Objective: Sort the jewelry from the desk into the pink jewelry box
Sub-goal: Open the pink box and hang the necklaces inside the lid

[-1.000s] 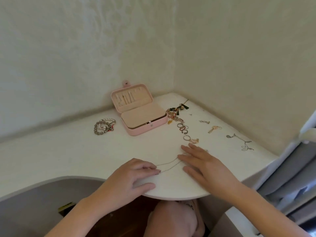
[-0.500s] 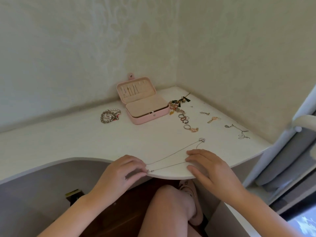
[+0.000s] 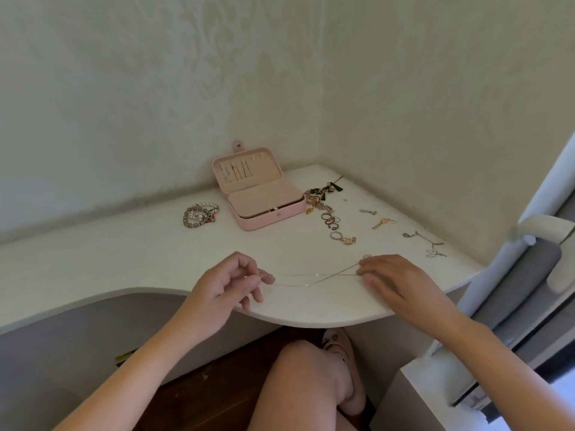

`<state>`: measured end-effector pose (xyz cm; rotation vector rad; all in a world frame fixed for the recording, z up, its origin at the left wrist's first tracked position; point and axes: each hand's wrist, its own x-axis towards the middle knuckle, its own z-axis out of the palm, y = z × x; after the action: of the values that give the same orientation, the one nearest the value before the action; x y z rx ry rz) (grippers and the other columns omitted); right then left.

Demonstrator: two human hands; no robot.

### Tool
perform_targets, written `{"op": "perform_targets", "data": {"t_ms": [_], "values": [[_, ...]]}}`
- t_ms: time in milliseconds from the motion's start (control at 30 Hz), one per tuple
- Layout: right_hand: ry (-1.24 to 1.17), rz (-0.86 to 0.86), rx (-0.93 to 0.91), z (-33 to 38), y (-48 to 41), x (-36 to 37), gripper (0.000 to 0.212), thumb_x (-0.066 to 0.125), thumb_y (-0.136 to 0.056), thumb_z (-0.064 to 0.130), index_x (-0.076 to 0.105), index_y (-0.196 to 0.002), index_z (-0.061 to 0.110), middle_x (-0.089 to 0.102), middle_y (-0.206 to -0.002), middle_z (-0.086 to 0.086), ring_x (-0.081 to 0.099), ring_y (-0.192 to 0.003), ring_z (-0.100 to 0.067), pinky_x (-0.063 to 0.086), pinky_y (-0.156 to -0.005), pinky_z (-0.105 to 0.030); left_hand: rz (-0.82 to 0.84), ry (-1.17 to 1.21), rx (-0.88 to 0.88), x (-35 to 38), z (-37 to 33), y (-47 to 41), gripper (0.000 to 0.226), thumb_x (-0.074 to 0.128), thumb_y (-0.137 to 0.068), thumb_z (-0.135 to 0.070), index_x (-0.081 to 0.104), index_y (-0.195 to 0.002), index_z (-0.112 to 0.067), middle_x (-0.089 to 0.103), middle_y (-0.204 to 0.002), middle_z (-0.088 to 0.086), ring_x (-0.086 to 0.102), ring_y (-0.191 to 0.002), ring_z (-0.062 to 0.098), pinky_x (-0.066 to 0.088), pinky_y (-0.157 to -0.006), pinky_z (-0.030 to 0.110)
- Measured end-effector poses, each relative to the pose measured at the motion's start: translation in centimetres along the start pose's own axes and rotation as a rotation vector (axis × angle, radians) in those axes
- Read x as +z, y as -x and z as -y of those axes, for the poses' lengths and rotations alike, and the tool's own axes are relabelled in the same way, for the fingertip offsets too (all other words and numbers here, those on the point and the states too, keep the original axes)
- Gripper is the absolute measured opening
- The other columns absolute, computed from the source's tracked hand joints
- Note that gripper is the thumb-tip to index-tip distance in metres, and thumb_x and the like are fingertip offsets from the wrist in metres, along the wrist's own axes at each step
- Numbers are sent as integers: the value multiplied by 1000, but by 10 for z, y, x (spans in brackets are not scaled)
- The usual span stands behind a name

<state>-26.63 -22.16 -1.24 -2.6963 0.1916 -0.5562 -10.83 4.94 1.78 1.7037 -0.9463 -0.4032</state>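
Note:
A thin chain necklace (image 3: pixel 314 276) stretches across the white desk (image 3: pixel 140 253) near its front edge. My left hand (image 3: pixel 230 284) pinches its left end between thumb and fingers. My right hand (image 3: pixel 398 281) rests its fingertips on the chain's right end, beside a small pendant (image 3: pixel 366 256). The pink jewelry box (image 3: pixel 264 197) stands open at the back, lid up with several pieces hung inside it. Beaded bracelets (image 3: pixel 199 214) lie left of the box. Rings (image 3: pixel 331 220), a charm cluster (image 3: pixel 322 192), earrings (image 3: pixel 382 223) and a silver necklace (image 3: pixel 427 245) lie to its right.
Walls close the desk at the back and right, meeting in a corner behind the box. A grey chair with a white armrest (image 3: pixel 544 228) stands at the right. My bare knee (image 3: pixel 308 368) is under the desk's curved front edge.
My left hand has lifted off the desk edge and drawn the chain's end up and left. My right hand stayed on the other end. The camera has tilted down slightly.

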Motion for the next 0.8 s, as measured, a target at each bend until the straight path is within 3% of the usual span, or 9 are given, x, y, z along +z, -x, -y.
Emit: {"op": "perform_targets", "data": {"t_ms": [67,167,267,367,467,533,633,700,800], "values": [[-6,9,-9,0,-4,-3,43,36,-93,46,68,-108,22,64,-117,9,45,-108,7,21,-92,4,23,132,-20,-4,-9,-6,15,52,-87,-16,49,-89,-2,69,-79,7,59,-64,18,49,-57,28],[-16,7,-18,-1,-8,-4,45,34,-94,48,68,-109,23,64,-114,11,45,-103,8,23,-91,4,51,85,41,-12,-22,-18,11,52,-89,-13,49,-88,-3,59,-68,3,54,-61,17,50,-58,29],[-35,7,10,2,-12,-5,38,40,-95,44,67,-111,24,62,-113,16,49,-104,2,28,-89,-1,37,-69,137,-19,-37,-33,7,48,-96,-6,50,-89,-6,59,-70,1,58,-67,18,52,-66,28],[-64,86,66,6,-22,-12,26,46,-96,35,68,-109,28,63,-107,21,54,-99,1,36,-86,-9,16,-143,209,-22,-57,-50,7,53,-94,-12,53,-88,-14,67,-79,4,65,-74,17,53,-74,26],[-109,167,96,11,-35,-22,19,50,-95,34,67,-94,41,66,-92,27,62,-87,-4,48,-83,-22,37,-212,253,-25,-74,-66,8,61,-88,-28,56,-85,-23,68,-85,-2,66,-83,17,50,-79,29],[-156,99,84,21,-45,-32,17,55,-93,31,66,-87,42,68,-82,24,64,-77,-1,49,-71,-24,58,-213,264,-28,-83,-74,15,59,-82,-39,57,-84,-24,67,-87,1,65,-87,21,50,-82,35],[-296,-133,6,46,-65,-50,18,64,-88,14,68,-88,31,68,-80,17,59,-76,7,38,-63,-5,98,-144,281,-32,-92,-83,13,61,-84,-31,58,-85,-19,67,-89,7,64,-89,27,50,-86,40],[-324,-247,-131,65,-81,-64,23,68,-85,9,67,-89,32,66,-82,14,61,-79,-2,41,-64,-8,122,-87,288,-34,-97,-87,6,62,-88,-18,59,-85,-15,67,-92,12,65,-89,24,53,-85,34],[-283,-274,-378,90,-103,-79,20,70,-83,8,67,-97,21,62,-87,10,60,-75,-8,48,-70,-22,139,-23,302,-36,-104,-90,8,58,-89,-8,56,-88,0,65,-93,20,66,-89,16,52,-81,24]]}}
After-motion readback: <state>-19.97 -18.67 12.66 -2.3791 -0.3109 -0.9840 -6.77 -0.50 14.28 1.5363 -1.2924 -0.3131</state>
